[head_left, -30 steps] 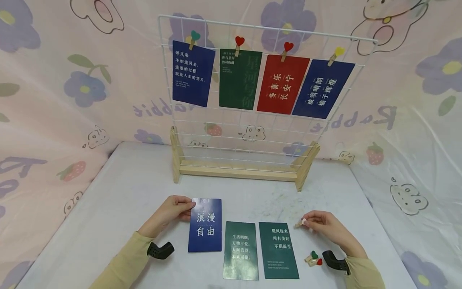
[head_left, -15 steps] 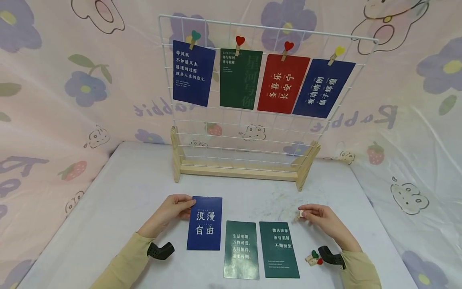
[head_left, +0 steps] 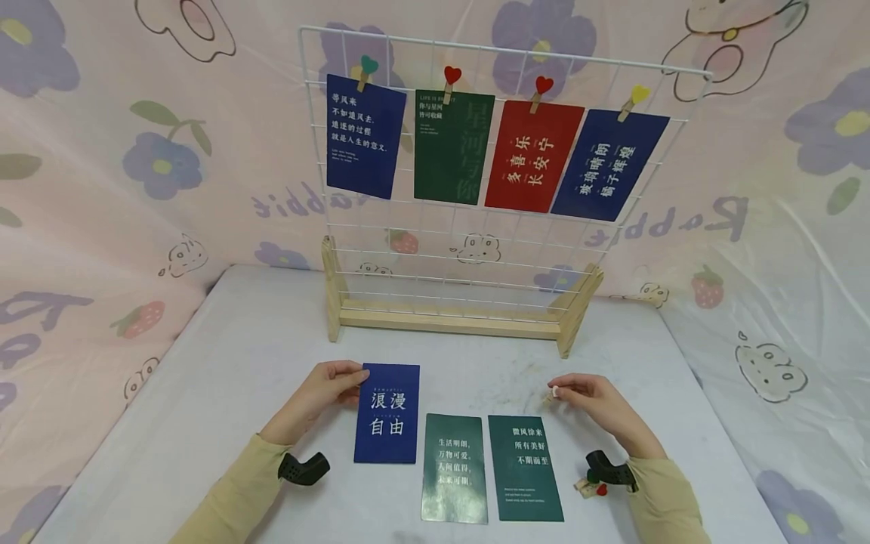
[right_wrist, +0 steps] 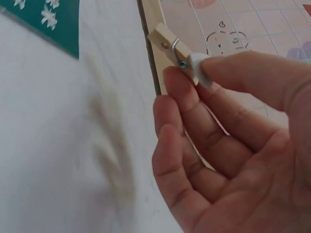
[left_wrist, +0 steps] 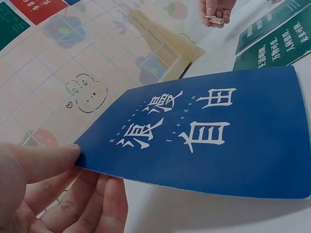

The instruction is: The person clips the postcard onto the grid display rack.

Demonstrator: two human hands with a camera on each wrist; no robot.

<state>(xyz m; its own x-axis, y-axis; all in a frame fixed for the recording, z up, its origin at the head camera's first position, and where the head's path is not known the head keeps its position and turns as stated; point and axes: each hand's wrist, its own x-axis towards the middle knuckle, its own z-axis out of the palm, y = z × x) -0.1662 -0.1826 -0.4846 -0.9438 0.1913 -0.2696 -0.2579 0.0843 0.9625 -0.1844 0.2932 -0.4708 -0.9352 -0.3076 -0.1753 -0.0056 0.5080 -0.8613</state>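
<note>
My left hand point(head_left: 331, 387) pinches the upper left corner of a blue postcard point(head_left: 387, 434) with white lettering. In the left wrist view the thumb lies on the front of the postcard point(left_wrist: 204, 136) and the fingers are behind it; the card is tilted over the white table. My right hand point(head_left: 590, 402) pinches a small wooden clothespin point(right_wrist: 170, 44) between thumb and fingertips, and a white piece on it shows under the thumb. Two green postcards point(head_left: 455, 468) point(head_left: 526, 468) lie side by side on the table between the hands.
A white wire grid rack point(head_left: 469, 249) stands behind on a wooden base point(head_left: 448, 320). Along its top hang a blue card point(head_left: 363, 143), a green card point(head_left: 448, 166), a red card point(head_left: 523, 185) and another blue card point(head_left: 598, 193). Loose clothespins point(head_left: 586, 488) lie under the right wrist camera.
My right hand has moved left and away from me with the clothespin. My left hand has raised the blue postcard slightly toward the rack. The hanging cards are unchanged.
</note>
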